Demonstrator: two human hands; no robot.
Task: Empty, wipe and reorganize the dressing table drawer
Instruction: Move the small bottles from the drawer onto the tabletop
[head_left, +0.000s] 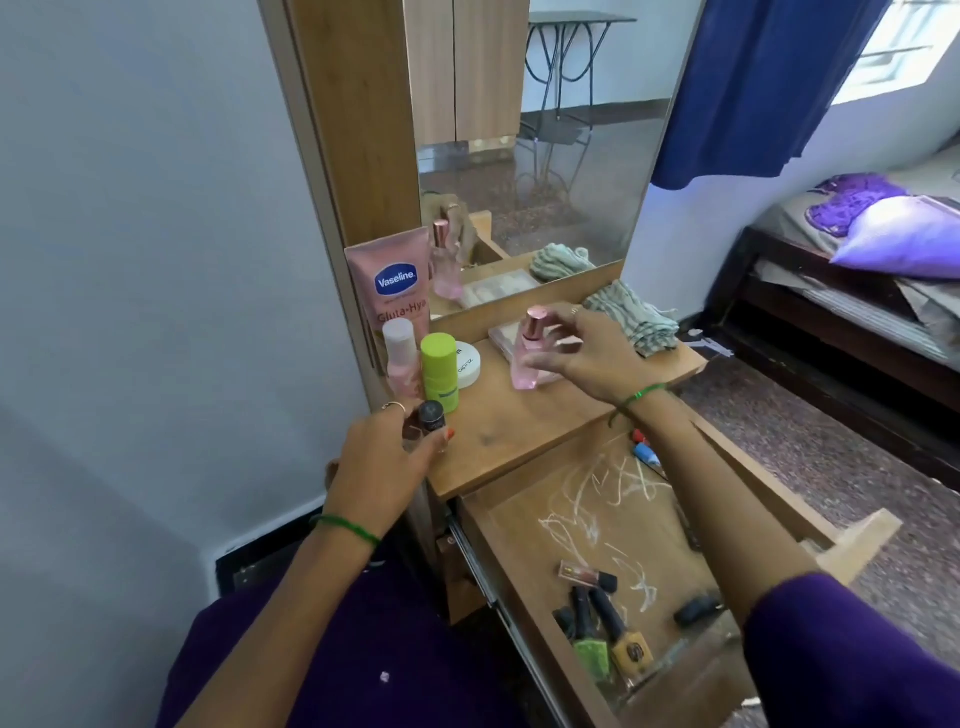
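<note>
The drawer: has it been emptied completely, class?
No: the open drawer holds nail polish bottles near its front and small items at the back.

Five bottles (439, 371), one jar (469, 365), one cloth (634, 317).

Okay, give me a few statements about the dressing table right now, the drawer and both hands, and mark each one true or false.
1. The drawer is pulled open. True.
2. The right hand holds a green bottle. False: it grips the pink perfume bottle on the table top.
3. The left hand holds a small dark-capped bottle. True.
4. The drawer is already emptied. False: nail polish bottles and other small items lie inside it.
5. The Vaseline tube lies flat in the drawer. False: it stands on the table top against the mirror frame.
6. A folded cloth lies on the table top near the mirror. True.
</note>
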